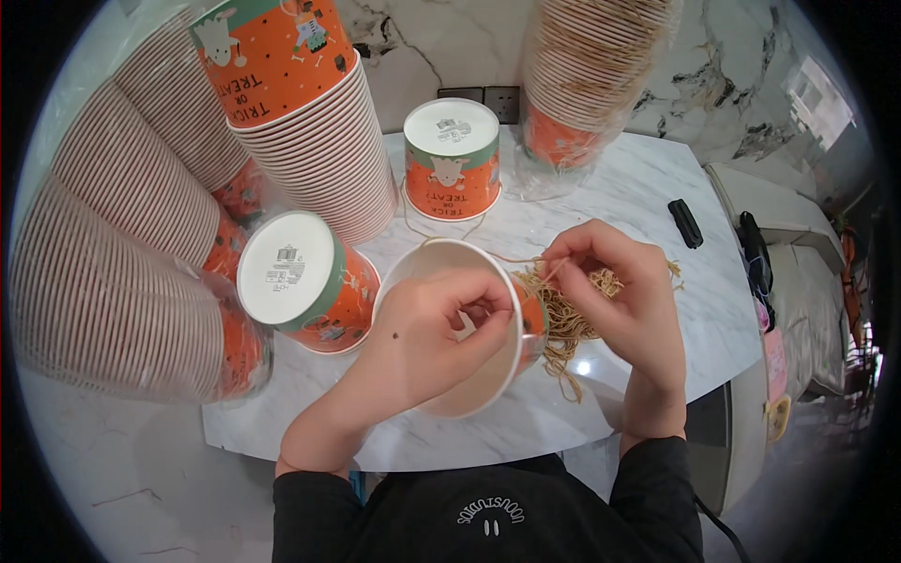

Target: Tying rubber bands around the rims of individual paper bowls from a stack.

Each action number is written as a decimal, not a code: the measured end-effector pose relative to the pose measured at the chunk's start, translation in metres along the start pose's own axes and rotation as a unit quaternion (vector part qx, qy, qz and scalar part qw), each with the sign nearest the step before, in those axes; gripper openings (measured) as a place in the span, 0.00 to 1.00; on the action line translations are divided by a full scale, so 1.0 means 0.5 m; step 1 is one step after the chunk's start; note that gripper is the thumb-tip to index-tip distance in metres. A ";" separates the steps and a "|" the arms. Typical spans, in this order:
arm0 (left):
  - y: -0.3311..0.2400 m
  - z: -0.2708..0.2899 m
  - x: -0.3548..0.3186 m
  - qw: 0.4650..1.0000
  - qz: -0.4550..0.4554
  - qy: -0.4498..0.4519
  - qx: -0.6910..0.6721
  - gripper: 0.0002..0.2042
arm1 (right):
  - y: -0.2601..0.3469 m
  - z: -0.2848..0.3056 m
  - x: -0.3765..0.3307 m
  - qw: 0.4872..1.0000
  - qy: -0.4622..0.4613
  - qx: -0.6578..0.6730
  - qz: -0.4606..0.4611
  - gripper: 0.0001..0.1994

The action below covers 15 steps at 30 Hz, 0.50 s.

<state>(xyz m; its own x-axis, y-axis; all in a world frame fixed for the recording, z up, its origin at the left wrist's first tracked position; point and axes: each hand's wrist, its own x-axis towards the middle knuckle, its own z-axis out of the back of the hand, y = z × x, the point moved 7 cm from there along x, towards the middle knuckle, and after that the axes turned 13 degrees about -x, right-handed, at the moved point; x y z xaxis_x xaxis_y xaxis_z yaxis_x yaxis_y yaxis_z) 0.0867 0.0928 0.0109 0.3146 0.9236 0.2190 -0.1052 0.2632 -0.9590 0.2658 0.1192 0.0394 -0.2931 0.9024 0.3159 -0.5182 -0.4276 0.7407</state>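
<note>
An orange paper bucket (531,324) lies on its side before me, its pale open mouth turned toward me. At that mouth is my left hand (436,324), thumb and fingers curled together; what they hold, if anything, I cannot make out. My right hand (615,296), just right of the bucket, pinches a thin tan cord (511,258) between thumb and fingertips. A tangled pile of the same cords (568,324) lies on the table beneath and beside that hand. Behind the bucket, another orange bucket (452,174) stands upside down with a cord loop hanging about it.
Another upside-down bucket (305,281) stands at left. A tall stack of nested buckets (314,141) rises behind it, and plastic-wrapped stacks (122,281) lean at far left. One more wrapped stack (587,75) is at the back. A small black object (685,223) lies right on the marbled table (676,310).
</note>
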 end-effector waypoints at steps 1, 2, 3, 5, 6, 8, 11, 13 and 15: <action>-0.002 -0.007 0.002 1.000 -0.011 0.003 -0.005 0.04 | 0.004 -0.003 -0.003 1.000 0.001 -0.001 -0.001 0.06; -0.001 -0.009 0.002 1.000 -0.011 0.002 -0.005 0.04 | 0.020 -0.011 -0.007 0.999 0.025 0.026 0.029 0.08; 0.001 -0.009 0.002 1.000 -0.014 -0.003 -0.004 0.04 | 0.033 -0.017 -0.011 0.996 0.048 0.053 0.059 0.10; 0.005 -0.008 0.004 1.000 -0.017 -0.008 -0.004 0.04 | 0.026 -0.025 -0.015 0.994 0.063 0.064 0.059 0.09; 0.009 -0.007 0.008 1.000 -0.013 -0.011 -0.023 0.05 | 0.032 -0.024 -0.014 0.994 0.049 0.036 0.087 0.10; 0.015 -0.005 0.011 0.999 -0.008 -0.013 -0.042 0.05 | 0.038 -0.030 -0.015 0.993 0.035 0.008 0.114 0.11; 0.023 -0.001 0.012 0.998 -0.012 -0.024 -0.064 0.06 | 0.050 -0.036 -0.021 0.991 0.003 -0.012 0.131 0.11; 0.024 0.004 0.011 0.997 -0.030 -0.035 -0.064 0.05 | 0.062 -0.036 -0.024 0.985 -0.010 -0.101 0.138 0.12; 0.012 0.008 0.010 0.997 -0.034 -0.034 -0.055 0.05 | 0.052 -0.041 -0.025 0.985 -0.016 -0.115 0.131 0.12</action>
<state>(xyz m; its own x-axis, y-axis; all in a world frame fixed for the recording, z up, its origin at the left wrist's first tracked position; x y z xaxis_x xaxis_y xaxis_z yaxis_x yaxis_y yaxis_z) 0.0840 0.1000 0.0068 0.2526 0.9221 0.2932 0.0201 0.2980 -0.9544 0.2395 0.0957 0.0422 -0.4173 0.7590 0.4997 -0.5977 -0.6435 0.4782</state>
